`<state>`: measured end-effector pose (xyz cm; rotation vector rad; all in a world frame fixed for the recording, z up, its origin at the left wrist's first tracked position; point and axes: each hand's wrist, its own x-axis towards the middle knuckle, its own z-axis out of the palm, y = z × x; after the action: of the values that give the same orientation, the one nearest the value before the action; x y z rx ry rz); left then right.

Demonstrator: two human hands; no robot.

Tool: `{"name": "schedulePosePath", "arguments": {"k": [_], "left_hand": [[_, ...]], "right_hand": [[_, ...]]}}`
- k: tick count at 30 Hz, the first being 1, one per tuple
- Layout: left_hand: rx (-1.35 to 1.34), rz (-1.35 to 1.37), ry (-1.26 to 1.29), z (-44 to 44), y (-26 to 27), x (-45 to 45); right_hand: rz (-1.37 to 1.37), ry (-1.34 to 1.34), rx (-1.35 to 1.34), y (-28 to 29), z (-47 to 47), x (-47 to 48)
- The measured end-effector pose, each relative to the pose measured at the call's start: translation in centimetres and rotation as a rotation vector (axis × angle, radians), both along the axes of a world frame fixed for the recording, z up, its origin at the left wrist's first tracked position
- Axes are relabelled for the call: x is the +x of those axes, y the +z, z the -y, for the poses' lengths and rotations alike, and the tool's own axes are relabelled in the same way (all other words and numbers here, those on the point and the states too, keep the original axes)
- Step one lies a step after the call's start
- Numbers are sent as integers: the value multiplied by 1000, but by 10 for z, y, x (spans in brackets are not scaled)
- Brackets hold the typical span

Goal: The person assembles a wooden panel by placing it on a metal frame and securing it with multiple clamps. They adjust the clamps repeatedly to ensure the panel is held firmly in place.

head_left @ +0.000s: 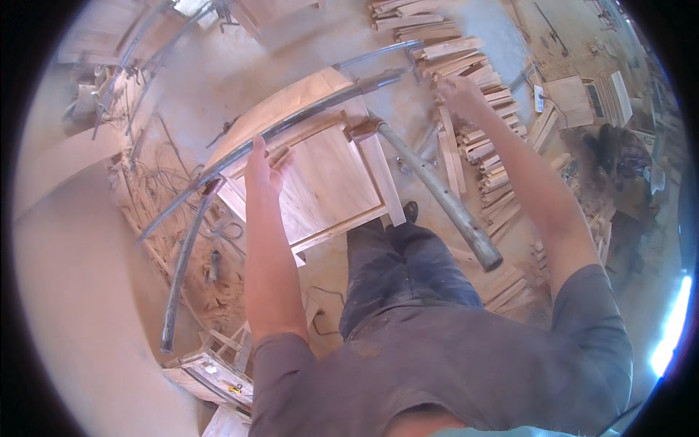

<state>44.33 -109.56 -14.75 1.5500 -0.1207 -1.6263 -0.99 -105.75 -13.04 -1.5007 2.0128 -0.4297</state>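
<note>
A wooden cabinet-like assembly (327,185) with a framed panel stands before me. Across its top lies a metal bar clamp (306,117), and a second clamp bar (377,53) reaches over the far side. My left hand (266,169) is at the near side of the clamp bar, thumb up against it and apart from the curled fingers, over the panel's edge. My right hand (461,97), blurred, is raised just right of the clamp's crank handle (413,64); whether it holds anything is unclear. A thick pole with holes (439,191) slants down from the assembly's right corner.
Stacked wood strips (491,147) line the floor at right. Another dark bar (188,267) juts toward me at left, above wood scraps and cables (224,232). A pale board (82,284) fills the left side. A person (614,153) is at far right.
</note>
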Motion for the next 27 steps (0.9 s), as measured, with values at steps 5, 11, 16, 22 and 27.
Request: {"name": "schedulePosePath", "arguments": {"k": [5, 11, 16, 22, 27], "left_hand": [[115, 56, 84, 28, -45, 11], [134, 11, 215, 38, -34, -5], [215, -2, 237, 41, -25, -15], [194, -37, 219, 42, -25, -29], [188, 26, 224, 38, -37, -31]], "right_hand": [[39, -23, 44, -34, 66, 15], [319, -338, 324, -55, 85, 29], [96, -271, 180, -62, 79, 21], [-261, 87, -16, -58, 59, 13], [-427, 266, -25, -72, 56, 3]]}}
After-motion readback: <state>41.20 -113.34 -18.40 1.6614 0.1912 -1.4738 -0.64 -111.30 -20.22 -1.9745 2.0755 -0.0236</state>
